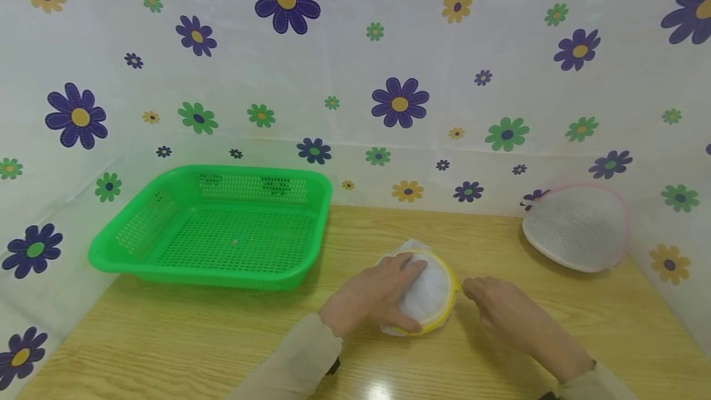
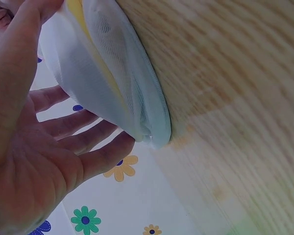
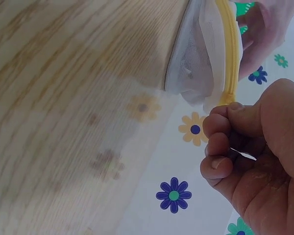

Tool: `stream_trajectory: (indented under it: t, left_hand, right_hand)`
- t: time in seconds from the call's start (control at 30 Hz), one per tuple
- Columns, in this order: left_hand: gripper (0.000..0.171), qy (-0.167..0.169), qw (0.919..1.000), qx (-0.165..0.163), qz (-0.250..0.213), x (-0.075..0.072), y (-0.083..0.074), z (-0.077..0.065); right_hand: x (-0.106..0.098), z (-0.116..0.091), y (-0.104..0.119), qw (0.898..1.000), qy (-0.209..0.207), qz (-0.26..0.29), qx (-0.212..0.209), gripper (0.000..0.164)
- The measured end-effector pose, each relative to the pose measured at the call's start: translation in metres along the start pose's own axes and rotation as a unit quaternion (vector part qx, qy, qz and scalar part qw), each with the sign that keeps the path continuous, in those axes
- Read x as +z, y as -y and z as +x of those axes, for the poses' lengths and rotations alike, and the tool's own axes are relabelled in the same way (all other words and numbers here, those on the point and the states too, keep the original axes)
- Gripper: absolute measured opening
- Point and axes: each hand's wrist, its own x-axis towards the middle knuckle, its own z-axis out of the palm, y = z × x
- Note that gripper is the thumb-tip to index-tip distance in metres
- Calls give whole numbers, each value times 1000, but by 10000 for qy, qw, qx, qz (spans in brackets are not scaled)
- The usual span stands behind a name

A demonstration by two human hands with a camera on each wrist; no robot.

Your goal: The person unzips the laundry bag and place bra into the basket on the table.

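Observation:
A round white mesh laundry bag (image 1: 432, 292) with a yellow zipper (image 3: 229, 54) running round its side sits on the table. My left hand (image 1: 383, 292) holds it from the left, thumb over the near edge and fingers spread across the top. In the left wrist view its fingertips are right at the bag's white fabric. On the bag's right side my right hand (image 1: 502, 310) pinches the small yellow zipper pull (image 1: 458, 287) between thumb and index finger. Most of the pull is hidden by the fingertips in the right wrist view, and the other fingers are curled.
A green plastic basket (image 1: 222, 276) with perforated walls stands at the left. At the back right, a white mesh bag (image 1: 580, 227) with pink trim leans by the flowered white curtain (image 1: 333, 60). Everything is on a wood-grain table (image 1: 222, 326).

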Motion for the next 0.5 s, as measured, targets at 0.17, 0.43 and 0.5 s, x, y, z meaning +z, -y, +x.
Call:
stream_trajectory:
  t: [0.17, 0.43, 0.5]
  left_hand:
    - [96, -12, 10000, 9, -40, 1, 0, 0]
    - [97, -4, 10000, 5, 18, 1, 1, 0]
    - [97, 3, 10000, 1, 35, 1, 1, 1]
  right_hand:
    - [-1, -1, 2, 10000, 15, -15, 6, 35]
    - [-1, -1, 2, 9999, 19, 99, -38, 36]
    - [-2, -1, 3, 9999, 48, 109, -5, 35]
